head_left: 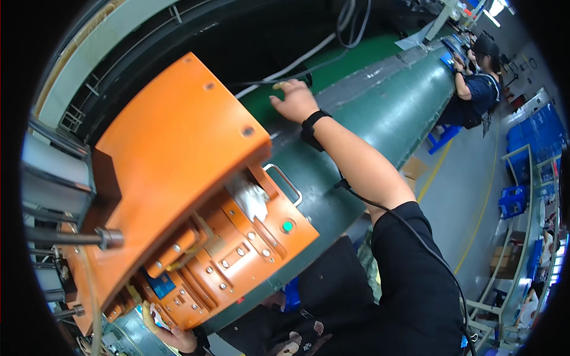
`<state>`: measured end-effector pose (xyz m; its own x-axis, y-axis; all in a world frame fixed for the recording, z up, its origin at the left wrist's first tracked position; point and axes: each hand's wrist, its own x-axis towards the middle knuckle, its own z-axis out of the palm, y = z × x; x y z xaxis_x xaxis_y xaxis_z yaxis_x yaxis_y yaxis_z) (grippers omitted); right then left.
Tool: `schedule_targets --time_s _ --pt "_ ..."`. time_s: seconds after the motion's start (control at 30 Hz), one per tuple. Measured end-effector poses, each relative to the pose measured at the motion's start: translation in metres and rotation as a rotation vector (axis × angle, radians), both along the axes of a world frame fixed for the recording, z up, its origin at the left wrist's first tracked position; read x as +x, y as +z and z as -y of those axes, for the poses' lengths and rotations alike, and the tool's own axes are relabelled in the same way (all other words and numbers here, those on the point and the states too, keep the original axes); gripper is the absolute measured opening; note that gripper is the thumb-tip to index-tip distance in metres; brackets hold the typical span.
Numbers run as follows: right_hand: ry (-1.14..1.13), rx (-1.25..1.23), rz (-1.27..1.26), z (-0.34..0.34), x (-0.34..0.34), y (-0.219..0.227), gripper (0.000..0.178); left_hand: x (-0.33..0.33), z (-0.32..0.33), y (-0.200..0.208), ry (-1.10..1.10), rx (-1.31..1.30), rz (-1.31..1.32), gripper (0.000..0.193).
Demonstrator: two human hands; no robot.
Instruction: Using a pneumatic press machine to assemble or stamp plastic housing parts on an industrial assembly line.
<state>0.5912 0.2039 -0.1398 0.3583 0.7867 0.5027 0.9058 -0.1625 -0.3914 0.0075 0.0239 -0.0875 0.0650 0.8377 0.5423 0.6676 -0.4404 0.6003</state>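
My right hand (295, 102) reaches over the far side of the green bench, beyond an orange machine (184, 136). Its thumb and fingers are apart, slightly bent and a little blurred; nothing shows between them. A dark band is on that wrist. At the machine's lower left corner is my left hand (169, 333), its fingers bent around a small white and blue thing (157, 316) that I cannot make out. Yellowish coverings show on fingertips of both hands. The orange bed (237, 255) carries bolted blocks, a blue piece (160, 285), a crumpled white cloth (252, 200) and a green button (288, 226).
A metal handle (288, 184) sticks up from the machine's side. Cables (297, 62) cross the far bench. A black cable (409, 228) hangs along my right arm. Metal rods (71, 238) stand at the left. Another person (478, 83) works farther down the bench (380, 113).
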Motion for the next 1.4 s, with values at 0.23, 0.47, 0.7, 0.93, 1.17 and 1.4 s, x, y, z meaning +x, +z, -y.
schedule_targets --time_s 0.23,0.47,0.7,0.93,1.17,1.4 --pt "-0.457 -0.349 0.047 -0.051 0.032 -0.001 0.092 0.018 0.008 0.016 -0.008 -0.379 0.320 0.098" --pt "-0.413 -0.514 -0.172 -0.071 0.046 0.002 0.083 -0.004 0.010 -0.007 -0.131 -0.209 0.312 0.099" --pt "0.098 -0.254 -0.818 -0.009 0.043 0.003 0.054 0.002 0.007 -0.006 0.006 0.037 0.125 0.093" --pt "0.140 -0.120 -1.645 0.212 -0.023 0.069 0.037 -0.005 -0.001 -0.005 -0.092 0.026 0.156 0.086" --pt "0.270 0.196 -2.007 0.346 -0.106 0.057 0.048 -0.006 -0.002 0.002 -0.145 0.107 0.092 0.056" --pt "0.887 -0.228 -1.962 0.369 -0.211 0.066 0.080 0.019 0.065 0.028 -0.472 0.133 0.079 0.062"
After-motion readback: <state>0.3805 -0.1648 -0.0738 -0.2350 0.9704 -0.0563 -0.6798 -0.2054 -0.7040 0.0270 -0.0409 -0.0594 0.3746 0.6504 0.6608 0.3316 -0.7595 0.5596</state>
